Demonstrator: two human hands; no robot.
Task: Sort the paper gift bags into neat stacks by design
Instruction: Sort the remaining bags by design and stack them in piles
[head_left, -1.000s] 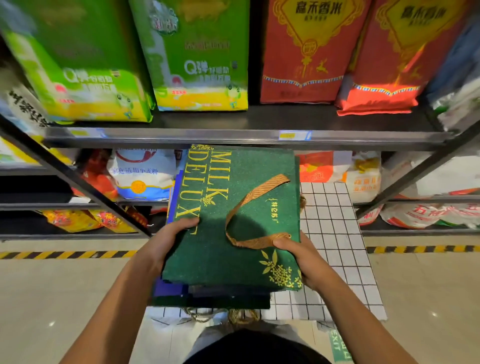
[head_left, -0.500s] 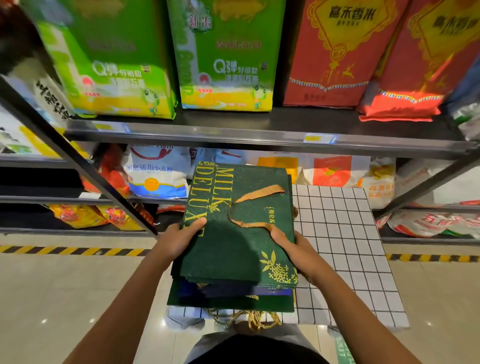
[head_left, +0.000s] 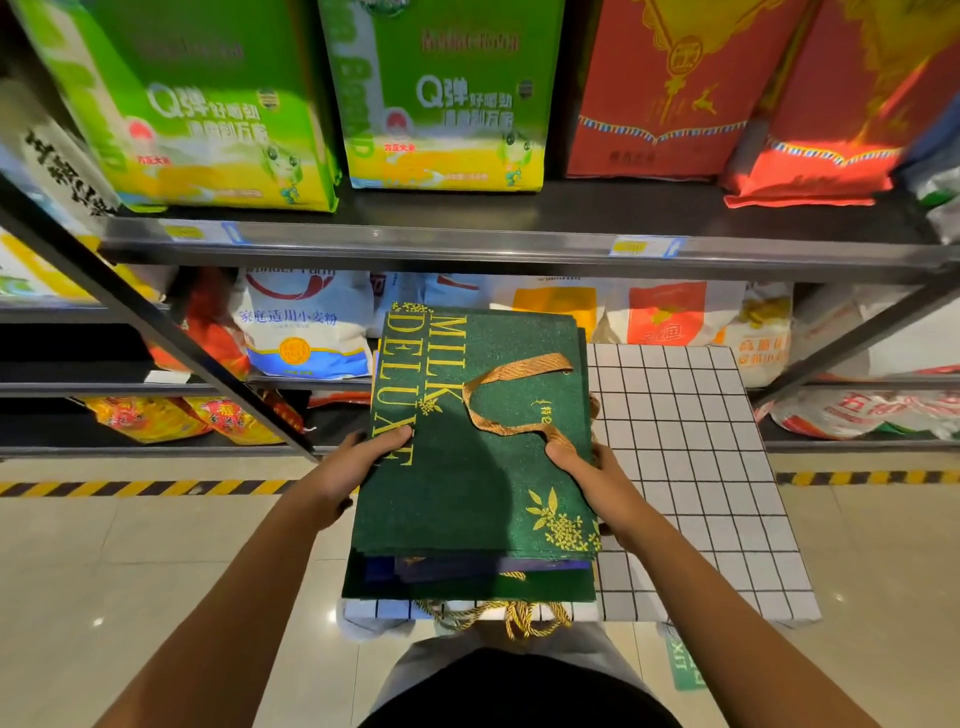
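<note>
At the centre of the frame, the left hand (head_left: 358, 462) and right hand (head_left: 592, 467) each gripped a long edge of the green bag (head_left: 483, 467), its length running away from the person, atop the pile on the checked table (head_left: 691, 467)

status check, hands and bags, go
Left hand and right hand grip the flat dark green paper gift bag atop the mixed green and blue pile. White grid-patterned table beneath. Nothing blocking.
</note>
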